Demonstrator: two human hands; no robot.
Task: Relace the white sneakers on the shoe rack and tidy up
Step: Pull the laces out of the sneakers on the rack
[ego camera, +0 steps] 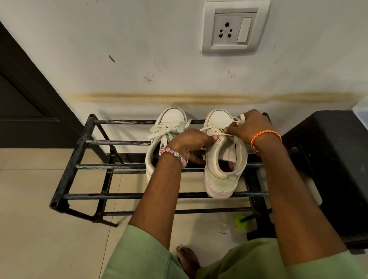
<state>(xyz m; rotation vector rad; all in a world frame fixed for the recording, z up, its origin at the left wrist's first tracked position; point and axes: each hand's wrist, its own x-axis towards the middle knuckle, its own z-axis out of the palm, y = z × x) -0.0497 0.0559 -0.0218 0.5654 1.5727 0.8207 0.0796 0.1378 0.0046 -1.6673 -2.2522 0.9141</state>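
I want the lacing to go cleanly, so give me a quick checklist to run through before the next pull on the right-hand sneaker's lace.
1. Right-hand sneaker seated on the shoe rack: ok.
2. Left hand pinches the lace near the eyelets: ok.
3. Right hand holds the lace's other end: ok.
4. Lace free of twists: cannot tell.
5. Left-hand sneaker laces tidy: not ok, loose.
6. Tongue lying flat: cannot tell.
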